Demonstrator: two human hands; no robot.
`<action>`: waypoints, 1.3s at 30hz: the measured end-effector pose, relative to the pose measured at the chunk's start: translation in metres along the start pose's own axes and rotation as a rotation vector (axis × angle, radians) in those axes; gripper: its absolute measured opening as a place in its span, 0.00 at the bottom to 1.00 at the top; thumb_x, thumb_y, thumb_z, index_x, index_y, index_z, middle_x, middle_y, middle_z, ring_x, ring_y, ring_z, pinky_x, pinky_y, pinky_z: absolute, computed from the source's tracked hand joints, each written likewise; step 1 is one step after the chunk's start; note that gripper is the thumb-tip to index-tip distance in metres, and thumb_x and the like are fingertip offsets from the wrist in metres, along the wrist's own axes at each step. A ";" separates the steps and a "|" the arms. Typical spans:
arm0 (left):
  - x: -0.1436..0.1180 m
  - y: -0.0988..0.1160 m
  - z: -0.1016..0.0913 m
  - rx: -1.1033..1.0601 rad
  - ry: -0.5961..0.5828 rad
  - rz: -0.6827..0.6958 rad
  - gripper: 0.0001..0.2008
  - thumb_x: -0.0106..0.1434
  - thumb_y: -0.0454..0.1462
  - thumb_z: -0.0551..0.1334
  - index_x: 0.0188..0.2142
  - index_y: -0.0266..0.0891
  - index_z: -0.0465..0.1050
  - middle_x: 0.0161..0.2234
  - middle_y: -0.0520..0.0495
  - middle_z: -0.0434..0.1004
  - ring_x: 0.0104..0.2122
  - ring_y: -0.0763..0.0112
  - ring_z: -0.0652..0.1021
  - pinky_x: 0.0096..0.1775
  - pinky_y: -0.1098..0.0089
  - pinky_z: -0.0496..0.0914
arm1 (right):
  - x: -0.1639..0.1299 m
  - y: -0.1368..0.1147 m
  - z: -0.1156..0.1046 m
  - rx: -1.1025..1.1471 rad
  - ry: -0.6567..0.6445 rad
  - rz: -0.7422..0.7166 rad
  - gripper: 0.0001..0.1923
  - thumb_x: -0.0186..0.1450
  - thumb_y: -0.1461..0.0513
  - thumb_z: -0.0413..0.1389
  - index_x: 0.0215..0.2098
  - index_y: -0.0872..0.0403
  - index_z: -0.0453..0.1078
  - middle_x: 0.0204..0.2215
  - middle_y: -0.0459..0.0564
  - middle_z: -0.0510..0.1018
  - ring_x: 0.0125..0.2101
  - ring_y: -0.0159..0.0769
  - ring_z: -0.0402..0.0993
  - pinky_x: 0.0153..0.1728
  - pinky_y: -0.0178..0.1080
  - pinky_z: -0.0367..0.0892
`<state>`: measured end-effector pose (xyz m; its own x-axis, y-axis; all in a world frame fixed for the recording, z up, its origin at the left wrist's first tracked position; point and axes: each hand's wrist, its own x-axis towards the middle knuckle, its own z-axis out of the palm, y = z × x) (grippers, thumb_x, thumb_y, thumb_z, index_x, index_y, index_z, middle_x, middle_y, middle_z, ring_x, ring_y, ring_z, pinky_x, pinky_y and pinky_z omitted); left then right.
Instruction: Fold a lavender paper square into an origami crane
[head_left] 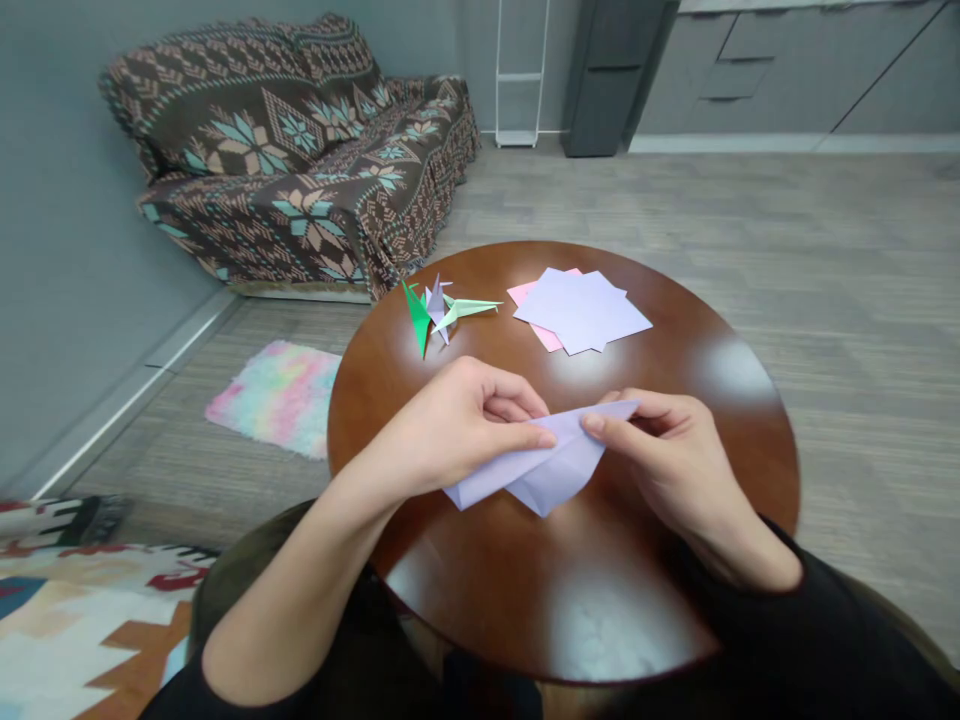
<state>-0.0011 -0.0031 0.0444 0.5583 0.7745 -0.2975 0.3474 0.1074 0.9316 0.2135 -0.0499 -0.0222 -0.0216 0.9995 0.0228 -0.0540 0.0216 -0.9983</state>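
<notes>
A partly folded lilac paper sheet (541, 465) is held just above the round brown table (720, 400). My left hand (457, 425) pinches its upper left part, thumb on top of a fold. My right hand (671, 450) grips the paper's right corner between thumb and fingers. Behind the hands lies a loose stack of lilac and pink paper squares (581, 308). To its left sit folded paper cranes (439, 310), one dark green, one lilac, one pale green.
A sofa with a patterned brown throw (300, 150) stands at the back left. A pastel fluffy mat (277, 395) lies on the wood floor left of the table. A patterned rug (75, 600) is at the lower left. Grey cabinets (787, 70) line the back wall.
</notes>
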 end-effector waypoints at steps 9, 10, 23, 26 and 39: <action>-0.001 0.001 0.000 -0.013 -0.014 0.013 0.07 0.56 0.37 0.73 0.31 0.34 0.81 0.24 0.50 0.79 0.22 0.77 0.73 0.23 0.79 0.62 | 0.000 0.002 0.001 -0.029 0.012 -0.001 0.14 0.61 0.54 0.70 0.23 0.53 0.77 0.21 0.45 0.73 0.25 0.33 0.65 0.26 0.37 0.61; -0.001 0.000 0.000 -0.014 -0.018 0.015 0.07 0.56 0.37 0.73 0.31 0.34 0.81 0.24 0.50 0.79 0.22 0.77 0.73 0.23 0.79 0.63 | 0.000 0.002 0.001 -0.023 0.012 0.002 0.14 0.61 0.54 0.70 0.23 0.53 0.77 0.21 0.45 0.73 0.25 0.33 0.65 0.26 0.37 0.61; 0.000 -0.001 -0.002 0.017 -0.032 -0.004 0.05 0.58 0.35 0.71 0.32 0.33 0.80 0.26 0.49 0.81 0.24 0.76 0.76 0.26 0.79 0.65 | 0.000 0.001 0.004 0.078 0.136 -0.004 0.09 0.59 0.58 0.72 0.26 0.51 0.79 0.24 0.45 0.79 0.25 0.32 0.68 0.26 0.36 0.61; 0.001 0.000 -0.003 0.015 -0.036 -0.003 0.05 0.59 0.35 0.71 0.32 0.33 0.80 0.25 0.50 0.80 0.24 0.77 0.75 0.25 0.80 0.64 | -0.001 0.000 0.005 0.098 0.158 -0.041 0.10 0.59 0.60 0.72 0.24 0.51 0.78 0.23 0.44 0.78 0.24 0.31 0.67 0.25 0.35 0.61; 0.003 -0.005 -0.001 -0.057 0.048 0.042 0.03 0.56 0.33 0.72 0.29 0.35 0.80 0.23 0.50 0.79 0.22 0.77 0.74 0.23 0.80 0.64 | 0.003 0.002 0.002 0.193 0.055 -0.074 0.07 0.66 0.57 0.67 0.33 0.52 0.81 0.27 0.44 0.79 0.29 0.30 0.71 0.32 0.32 0.67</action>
<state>-0.0020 -0.0006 0.0394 0.5342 0.8080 -0.2485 0.2804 0.1080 0.9538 0.2112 -0.0465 -0.0241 0.0440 0.9952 0.0873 -0.2433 0.0955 -0.9653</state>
